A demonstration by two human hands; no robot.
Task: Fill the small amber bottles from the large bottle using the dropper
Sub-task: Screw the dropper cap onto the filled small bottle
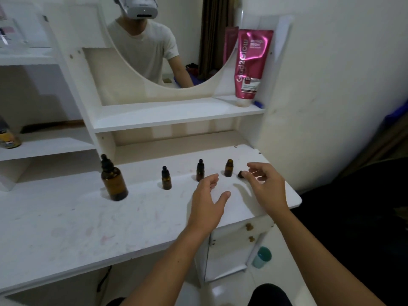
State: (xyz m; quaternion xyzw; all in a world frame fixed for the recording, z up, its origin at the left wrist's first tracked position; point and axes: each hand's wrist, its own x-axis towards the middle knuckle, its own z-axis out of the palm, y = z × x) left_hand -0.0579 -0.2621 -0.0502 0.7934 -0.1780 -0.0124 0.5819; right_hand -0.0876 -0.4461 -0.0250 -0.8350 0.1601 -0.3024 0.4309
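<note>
The yellow container point(8, 138) is cut by the left edge; the pink tube point(250, 62) has small print too blurred to read.

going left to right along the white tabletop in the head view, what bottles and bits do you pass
large amber bottle → small capped bottle → second small capped bottle → small open bottle → loose dropper cap by the right hand
</note>
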